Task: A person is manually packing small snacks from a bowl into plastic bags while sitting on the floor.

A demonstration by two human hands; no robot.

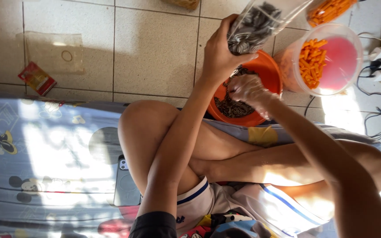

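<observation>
Clear plastic bag of dark striped seeds [254,26], held up over the tiled floor [155,48], tilted, its lower end pinched in the left hand [220,53]. Left hand closed around the bag's neck, fingers wrapped tight, thumb side toward the camera.

Round orange plastic bowl [261,70] sits on the floor just below the bag, holding more of the same dark seeds. Right hand [248,90] inside the bowl, in strong sunlight, fingers curled down into the seeds; whether it has a handful or only rests on them, cannot tell.

Person seated cross-legged on a blue cartoon-print sheet [45,154], knees up, bowl just beyond the shins.

Just right of the bowl: clear round plastic tub with a pink base [338,61], lying tipped toward the camera, orange stick-shaped snacks piled along its left side. A second clear container of the same orange snacks [329,9] beyond it at the frame's top edge.

Dark phone [126,183] lies on the sheet against the left thigh. Small red packet [37,78] and a flat empty clear bag [54,52] on the tiles, well apart to the left. White plugs and cables [380,66] at far right.
</observation>
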